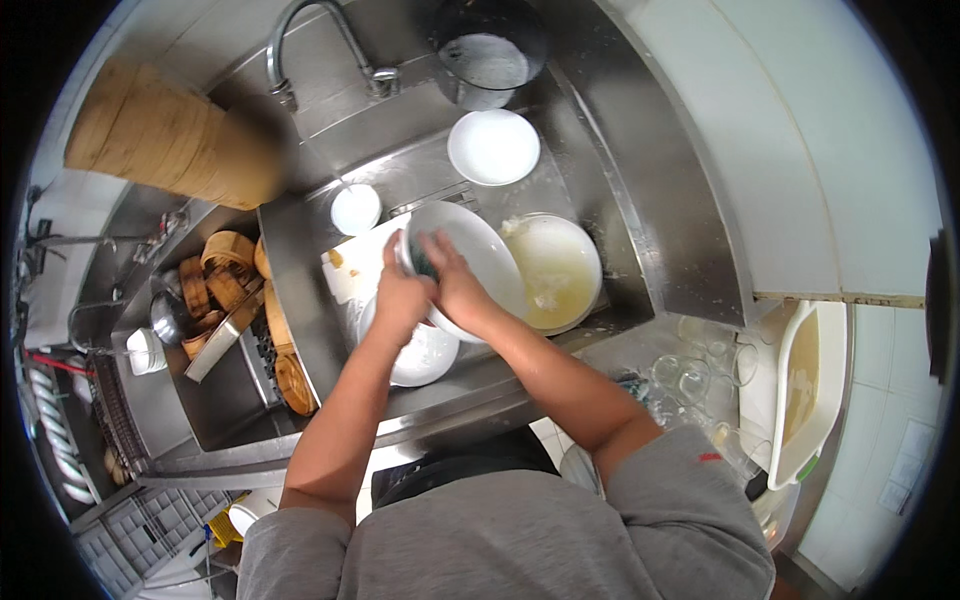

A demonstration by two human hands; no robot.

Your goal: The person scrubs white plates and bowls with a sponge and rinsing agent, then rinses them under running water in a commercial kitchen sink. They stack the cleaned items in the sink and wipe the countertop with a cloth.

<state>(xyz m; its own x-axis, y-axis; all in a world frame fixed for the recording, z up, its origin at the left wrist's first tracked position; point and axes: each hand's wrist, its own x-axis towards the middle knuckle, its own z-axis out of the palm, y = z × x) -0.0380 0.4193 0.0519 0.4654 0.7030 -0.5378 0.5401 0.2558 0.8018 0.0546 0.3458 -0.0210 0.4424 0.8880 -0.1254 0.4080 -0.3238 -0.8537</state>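
My left hand [403,296] grips the left rim of a large white bowl [491,262], tilted above the sink basin. Blurred by motion, my right hand [456,281] presses a dark green scouring pad [423,262] against the bowl's inner side. Beneath my hands lie a white cutting board [352,274] with brownish bits on it and another white bowl [426,356]. Just right of the held bowl, a white basin [562,277] contains cloudy yellowish liquid. A small white bowl [356,210] stands below the running faucet [315,15], and a white plate [493,148] lies farther back.
Stacked bamboo steamers [165,139] stand at the upper left. The left sink holds more steamer baskets [229,255] and a metal ladle [171,316]. A dark-rimmed pot [487,64] occupies the back corner. Glasses [681,379] and a white tub [810,390] are at the right.
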